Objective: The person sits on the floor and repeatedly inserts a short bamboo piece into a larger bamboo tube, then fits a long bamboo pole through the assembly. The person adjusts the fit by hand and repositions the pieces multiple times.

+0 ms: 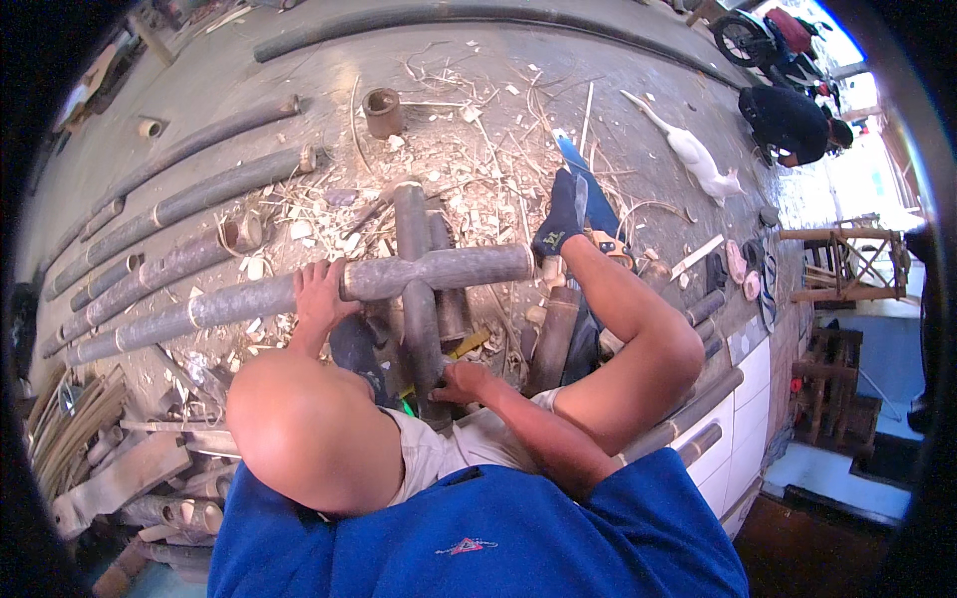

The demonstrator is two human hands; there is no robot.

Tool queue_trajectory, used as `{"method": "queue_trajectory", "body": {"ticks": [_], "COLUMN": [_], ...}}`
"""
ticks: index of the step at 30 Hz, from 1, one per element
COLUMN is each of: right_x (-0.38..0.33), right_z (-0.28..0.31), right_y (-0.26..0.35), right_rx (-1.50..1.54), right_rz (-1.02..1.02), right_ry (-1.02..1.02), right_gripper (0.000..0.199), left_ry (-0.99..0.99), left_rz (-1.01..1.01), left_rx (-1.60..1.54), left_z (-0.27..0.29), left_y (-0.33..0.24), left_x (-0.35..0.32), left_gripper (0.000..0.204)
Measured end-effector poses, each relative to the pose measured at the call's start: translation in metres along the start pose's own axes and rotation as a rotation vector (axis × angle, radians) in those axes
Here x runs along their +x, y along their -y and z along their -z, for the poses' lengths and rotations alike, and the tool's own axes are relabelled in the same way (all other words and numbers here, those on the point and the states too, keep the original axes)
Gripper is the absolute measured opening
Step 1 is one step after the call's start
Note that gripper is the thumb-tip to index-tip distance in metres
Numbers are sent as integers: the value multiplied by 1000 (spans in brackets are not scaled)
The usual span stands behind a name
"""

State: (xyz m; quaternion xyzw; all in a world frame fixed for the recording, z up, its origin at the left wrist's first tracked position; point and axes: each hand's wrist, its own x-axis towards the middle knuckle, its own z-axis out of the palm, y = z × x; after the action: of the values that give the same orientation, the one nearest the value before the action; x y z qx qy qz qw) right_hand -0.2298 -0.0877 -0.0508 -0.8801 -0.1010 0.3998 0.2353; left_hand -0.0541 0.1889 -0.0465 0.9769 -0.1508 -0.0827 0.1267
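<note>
A long dark bamboo pole (229, 302) lies slanting in front of me, its right end by my sock-covered foot. A shorter bamboo piece (420, 319) crosses it near that end, forming a cross shape. My left hand (319, 296) grips the long pole left of the joint, fingers laid over its top. At the near end of the crosspiece, my right hand (462, 382) is closed round the bamboo between my legs; its fingertips are partly hidden. Another bamboo length (451, 299) sits beneath the joint.
Wood shavings (299, 214) cover the floor. Several bamboo poles (189, 184) lie at left, with split strips (75, 419) nearer. A short bamboo cup (383, 113) stands ahead. A blue flat tool (595, 194) is beside my foot. A white cat (693, 154) and a crouching person (793, 122) are at right.
</note>
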Motion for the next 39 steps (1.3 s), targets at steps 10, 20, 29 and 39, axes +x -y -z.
{"method": "queue_trajectory", "body": {"ticks": [10,20,29,39], "right_x": [-1,-4,11,15], "right_z": [5,9,-14,-18], "right_y": [-1,-2,-34,-45], "right_rx": [53,117,182,26], "right_rz": [21,7,232,311], "right_ry": [10,62,-55,-13], "right_gripper": [76,68,50,43], "left_ry": [30,49,-7,-38], "left_rz": [26,25,23,12], "left_rx": [-10,14,47,-25], "left_z": [1,-8,-21,-24], "left_y": [0,3,9,10], "left_x": [1,2,-1,-1], "left_gripper": [99,102,102,96]}}
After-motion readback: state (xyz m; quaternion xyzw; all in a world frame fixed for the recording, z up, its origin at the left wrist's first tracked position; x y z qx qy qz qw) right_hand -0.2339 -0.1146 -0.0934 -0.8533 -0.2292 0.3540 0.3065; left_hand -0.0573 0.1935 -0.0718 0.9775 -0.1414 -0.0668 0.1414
